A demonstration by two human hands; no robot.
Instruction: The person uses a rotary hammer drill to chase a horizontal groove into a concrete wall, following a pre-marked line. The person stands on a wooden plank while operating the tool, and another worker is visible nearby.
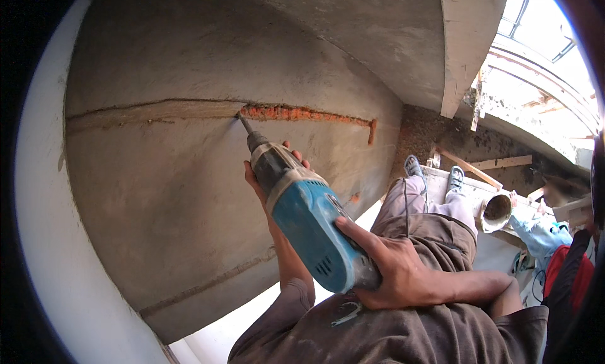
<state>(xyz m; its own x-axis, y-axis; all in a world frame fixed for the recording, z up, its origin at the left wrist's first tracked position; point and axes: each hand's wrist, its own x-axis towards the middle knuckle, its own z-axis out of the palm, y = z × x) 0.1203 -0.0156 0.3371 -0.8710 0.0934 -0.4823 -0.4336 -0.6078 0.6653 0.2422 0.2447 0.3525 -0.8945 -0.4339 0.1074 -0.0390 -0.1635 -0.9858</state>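
Observation:
A blue and grey rotary hammer (309,219) slants up and to the left in front of me. My left hand (254,180) is wrapped under its dark front housing, fingers showing on both sides. At the rear, my right hand (403,269) grips the handle, with the index finger stretched along the body. The steel bit (244,122) meets the grey plastered wall (189,194) at the left end of a chased groove (296,114) with red brick exposed. Left of the tip runs a scored, shallower band (157,110).
My feet stand on a pale plank (485,186) at the right. Beside it are a bucket (496,211), timber pieces (502,163) and another person in light blue (543,235). Someone in red and dark clothing (570,269) shows at the far right. A concrete beam (469,42) hangs overhead.

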